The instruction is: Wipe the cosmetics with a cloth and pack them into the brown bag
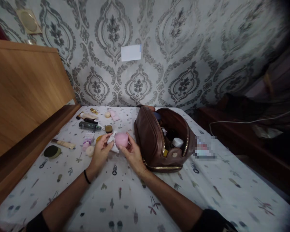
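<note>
Left hand [101, 150]: pinched white tissue [112, 140]
Right hand [133, 154]: gripped round pink container [121, 139]
Brown bag [149, 138]: sat unzipped, right of right hand
Dark bottle [88, 126]: lay beyond left hand

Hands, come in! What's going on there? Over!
Right hand gripping pink container. Left hand holding white tissue at its side. Brown bag open close by, not blocking.

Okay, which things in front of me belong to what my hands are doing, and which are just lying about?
In the job, it seems:
- smooth pink rounded container, in your right hand
- crumpled white tissue, in your left hand

Lying about, likely:
- dark green cylindrical bottle
- round dark-green jar
- thin white cable
</note>
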The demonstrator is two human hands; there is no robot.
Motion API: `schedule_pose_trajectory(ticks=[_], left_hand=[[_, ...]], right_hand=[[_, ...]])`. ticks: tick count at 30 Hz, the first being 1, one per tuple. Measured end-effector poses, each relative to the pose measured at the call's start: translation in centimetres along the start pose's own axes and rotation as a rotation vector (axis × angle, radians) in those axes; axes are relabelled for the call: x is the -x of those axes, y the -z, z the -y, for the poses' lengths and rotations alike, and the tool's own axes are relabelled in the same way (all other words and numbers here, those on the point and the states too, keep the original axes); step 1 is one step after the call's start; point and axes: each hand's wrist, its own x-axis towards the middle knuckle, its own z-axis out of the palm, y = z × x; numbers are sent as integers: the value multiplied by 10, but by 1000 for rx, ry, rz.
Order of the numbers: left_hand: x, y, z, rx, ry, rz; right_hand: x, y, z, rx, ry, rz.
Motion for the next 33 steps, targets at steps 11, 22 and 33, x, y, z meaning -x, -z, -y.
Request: schedule_pose_trajectory(ticks=[11,22,33], left_hand=[[5,-7,-3,-20,-112,-99],[13,-8,-19,-97,4,-71],[9,-4,-12,-158,-119,-109]], right_hand=[[-2,1,10,134,-5,-72],[12,-6,16,-147,-228,257],[6,-9,11,-294,-270,107]])
